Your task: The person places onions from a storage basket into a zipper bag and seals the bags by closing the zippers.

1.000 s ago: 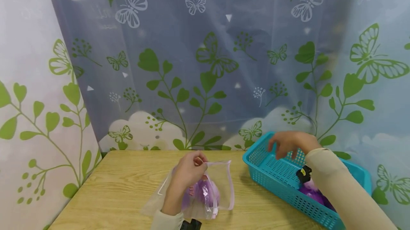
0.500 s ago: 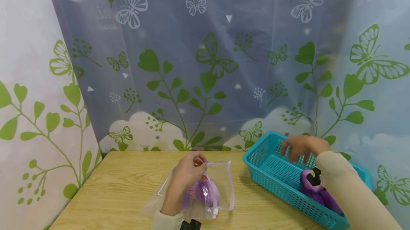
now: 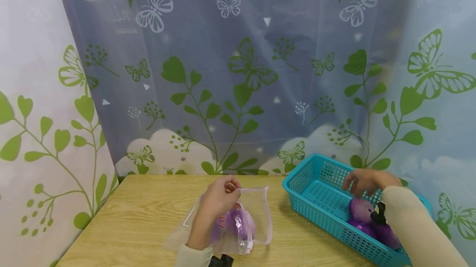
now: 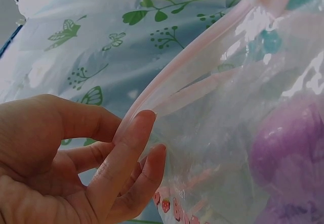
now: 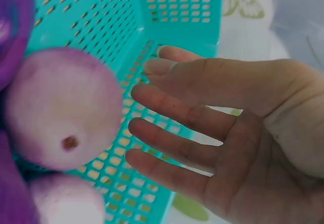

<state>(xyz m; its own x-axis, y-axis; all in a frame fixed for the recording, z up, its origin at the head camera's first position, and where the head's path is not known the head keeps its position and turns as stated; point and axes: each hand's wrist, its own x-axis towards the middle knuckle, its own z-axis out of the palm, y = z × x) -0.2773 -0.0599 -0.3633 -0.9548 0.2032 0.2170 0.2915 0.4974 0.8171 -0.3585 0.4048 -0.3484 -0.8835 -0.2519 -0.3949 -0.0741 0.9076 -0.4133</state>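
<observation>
My left hand (image 3: 217, 201) pinches the pink zip edge of a clear plastic bag (image 3: 260, 215) on the table. In the left wrist view, the thumb and fingers grip the zip strip (image 4: 172, 70), and a rounded purple thing (image 4: 288, 143) shows inside the bag. My right hand (image 3: 368, 181) reaches over the blue basket (image 3: 334, 227), holding nothing, its fingers apart. In the right wrist view, a pale purple onion (image 5: 66, 107) lies just beyond the fingertips. Another pale round thing (image 5: 68, 201) is below it, with glossy dark purple things (image 5: 15, 29) at the side.
The wooden table (image 3: 148, 209) runs to a curtain (image 3: 208, 93) printed with leaves and butterflies. Perforated basket walls (image 5: 179, 4) rise around the purple things. Red lettering (image 4: 177, 211) is printed on the bag.
My right hand has moved right and lower over the basket, toward the purple things, which now show more fully. My left hand still holds the bag's edge in the same place.
</observation>
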